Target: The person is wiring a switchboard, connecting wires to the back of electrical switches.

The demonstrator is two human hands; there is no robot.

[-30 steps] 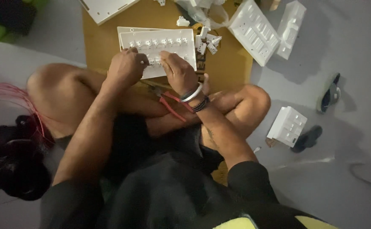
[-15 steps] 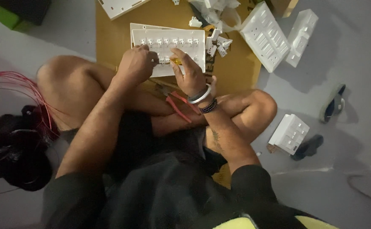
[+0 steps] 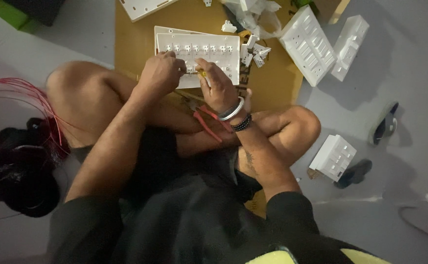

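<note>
A white switch panel point(image 3: 209, 46) with a row of small sockets lies on a brown cardboard sheet point(image 3: 272, 88) in front of my crossed legs. My left hand point(image 3: 161, 73) rests closed on the panel's lower left part, pinching something small I cannot make out. My right hand point(image 3: 219, 85), with a metal bangle and bead bracelet at the wrist, holds a small yellow-handled tool point(image 3: 201, 73) against the panel's lower edge. Red-handled pliers point(image 3: 209, 124) lie across my legs just below the hands.
Several white switch plates point(image 3: 308, 44) and loose white parts point(image 3: 254, 53) lie right of the panel. Another white box point(image 3: 335, 156) and dark sandals point(image 3: 385, 124) sit on the grey floor at right. Red wires point(image 3: 25, 98) and a black wire coil point(image 3: 18, 171) lie at left.
The view has shifted so the panel sits a little lower in the frame. Both hands stay on the panel's lower edge, the right one still working the small tool.
</note>
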